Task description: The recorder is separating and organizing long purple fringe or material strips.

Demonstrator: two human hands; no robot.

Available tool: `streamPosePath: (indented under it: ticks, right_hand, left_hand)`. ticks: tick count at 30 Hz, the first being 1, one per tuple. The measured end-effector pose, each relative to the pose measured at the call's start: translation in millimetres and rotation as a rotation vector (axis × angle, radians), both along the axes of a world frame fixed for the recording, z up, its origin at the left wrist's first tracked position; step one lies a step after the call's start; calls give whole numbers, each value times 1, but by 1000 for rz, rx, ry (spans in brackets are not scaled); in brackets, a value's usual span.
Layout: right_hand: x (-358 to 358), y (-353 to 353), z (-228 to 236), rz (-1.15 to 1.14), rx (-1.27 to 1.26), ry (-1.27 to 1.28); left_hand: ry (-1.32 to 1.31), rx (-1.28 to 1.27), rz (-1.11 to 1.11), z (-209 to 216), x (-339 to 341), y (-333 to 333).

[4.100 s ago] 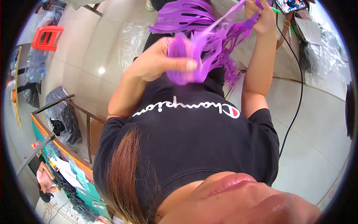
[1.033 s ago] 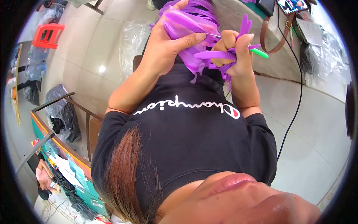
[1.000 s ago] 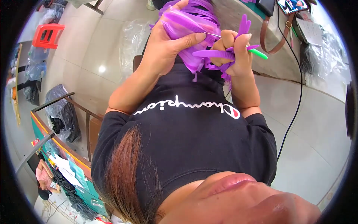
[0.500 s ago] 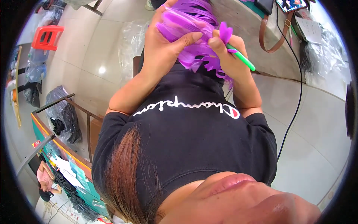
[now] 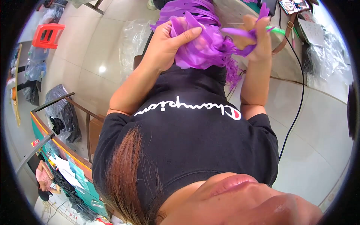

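Observation:
A bundle of thin, see-through purple sheet with cut-out strips [image 5: 200, 47] lies over my lap. My left hand [image 5: 165, 48] grips it from the left, thumb on top and fingers beneath, showing faintly through the sheet. To the right and raised, my right hand [image 5: 262, 47] is somewhat blurred. It holds a slim green pen-like tool [image 5: 276, 30], whose tip is hidden, along with loose purple pieces [image 5: 247, 37]. One purple strip reaches from the right hand toward the bundle. More purple strips [image 5: 187, 11] lie across my legs, and a fringed tangle [image 5: 233, 73] hangs at the right.
At upper right is a table [image 5: 240, 15] with a brown strap [image 5: 285, 39], a phone-like screen [image 5: 294, 5] and a black cable [image 5: 302, 82]. Clear plastic [image 5: 135, 45] and a red stool [image 5: 48, 36] stand left. Another person [image 5: 45, 178] sits by a green-topped table [image 5: 90, 195] at lower left.
My right hand has moved right and away from the bundle, drawing purple pieces with it. The left hand has stayed nearly in place, and the sheet beneath its thumb has shifted.

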State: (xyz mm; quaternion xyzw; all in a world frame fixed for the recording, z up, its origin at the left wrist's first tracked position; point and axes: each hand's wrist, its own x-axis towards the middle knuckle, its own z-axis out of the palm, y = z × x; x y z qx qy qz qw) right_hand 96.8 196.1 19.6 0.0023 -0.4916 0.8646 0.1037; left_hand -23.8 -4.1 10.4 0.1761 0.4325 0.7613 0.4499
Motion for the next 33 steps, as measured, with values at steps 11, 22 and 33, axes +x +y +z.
streamPosePath:
  ticks: [11, 22, 33]
  right_hand:
    - [-7, -66, -18, -213, 1001, 361]
    - [-7, -63, -17, -207, 1117, 344]
    - [3, -58, -2, 100, 786, -524]
  left_hand:
    - [149, -32, 174, -8, 6, 4]
    - [206, -48, 160, -6, 6, 3]
    - [643, -161, 342, -9, 7, 0]
